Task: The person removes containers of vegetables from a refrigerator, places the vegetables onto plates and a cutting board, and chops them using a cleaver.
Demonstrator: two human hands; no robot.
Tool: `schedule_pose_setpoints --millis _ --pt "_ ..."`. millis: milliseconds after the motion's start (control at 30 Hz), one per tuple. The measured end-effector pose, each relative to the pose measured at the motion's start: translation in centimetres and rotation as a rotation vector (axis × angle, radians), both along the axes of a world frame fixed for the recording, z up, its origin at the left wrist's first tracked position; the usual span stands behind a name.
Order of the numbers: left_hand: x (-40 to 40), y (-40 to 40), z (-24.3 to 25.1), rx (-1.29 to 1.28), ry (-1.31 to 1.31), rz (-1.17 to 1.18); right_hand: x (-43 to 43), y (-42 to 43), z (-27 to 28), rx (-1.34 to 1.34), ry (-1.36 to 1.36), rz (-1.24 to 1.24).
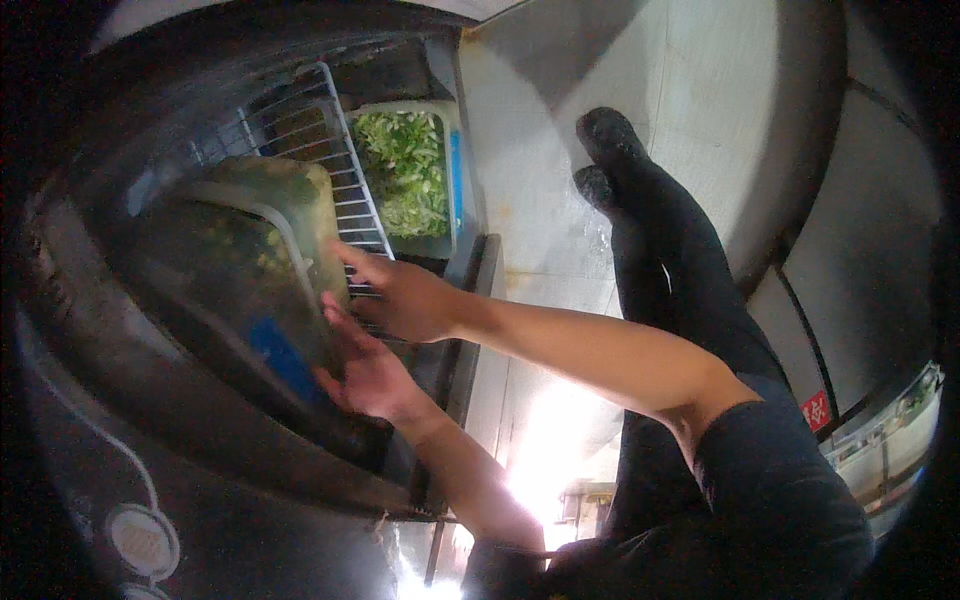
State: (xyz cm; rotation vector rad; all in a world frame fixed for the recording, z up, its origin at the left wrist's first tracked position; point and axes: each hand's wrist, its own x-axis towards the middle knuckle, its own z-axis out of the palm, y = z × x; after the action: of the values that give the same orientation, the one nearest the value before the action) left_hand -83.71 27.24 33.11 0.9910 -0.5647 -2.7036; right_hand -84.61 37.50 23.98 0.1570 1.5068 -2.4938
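Observation:
A translucent plastic container (321,217) with a pale rim stands on a wire shelf (351,176) inside a dark cabinet, partly in shadow. Its contents are too dim to tell. My left hand (371,375) is on the container's near side, its fingers against the wall next to a blue strip (281,356). Just beyond it, my right hand (409,300) reaches across with the index finger touching the container's edge. The other right fingers are curled and partly hidden. Beneath the shelf, a second container (450,112) holds green leaves (405,172).
The cabinet's front edge (480,277) runs between my arms and the tiled floor (525,135). My shoes and dark trousers (667,217) are beside it. A round pale disc (142,536) hangs on a cord at lower left. Bright glare (547,442) lies below my arms.

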Motion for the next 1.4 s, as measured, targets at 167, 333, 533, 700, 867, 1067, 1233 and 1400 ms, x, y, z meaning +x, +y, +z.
schedule_pose_setpoints --millis 167,333,533,700,867,1067,1233,1400 --pt "-2.2 -4.3 -3.1 0.272 0.102 0.118 3.9 5.5 -2.6 0.162 -0.285 0.062" --pt "-7.1 -8.4 -5.8 0.242 0.195 0.115 7.1 8.6 -9.1 0.419 -0.609 0.272" --pt "-13.4 -7.5 -7.2 0.185 0.549 -0.239 2.3 3.2 -19.6 0.592 -0.747 0.348" --pt "-11.4 4.3 -8.8 -0.347 0.207 -0.489 0.0 1.8 -28.5 0.537 -0.861 0.279" --pt "-1.3 10.1 -10.3 -0.9 -0.369 -0.863 -2.7 0.5 -26.6 0.576 -0.911 0.219" --pt "3.7 2.6 -13.0 -0.911 -0.554 -0.718 -3.8 1.6 -22.2 0.69 -0.928 0.177" --pt "6.2 -1.4 -15.5 -0.639 -1.173 -0.579 -2.9 5.8 -15.3 0.625 -0.873 0.1" --pt "9.4 -4.6 -16.0 0.113 -0.748 -0.47 -3.0 8.8 -9.0 0.246 -0.826 -0.108"
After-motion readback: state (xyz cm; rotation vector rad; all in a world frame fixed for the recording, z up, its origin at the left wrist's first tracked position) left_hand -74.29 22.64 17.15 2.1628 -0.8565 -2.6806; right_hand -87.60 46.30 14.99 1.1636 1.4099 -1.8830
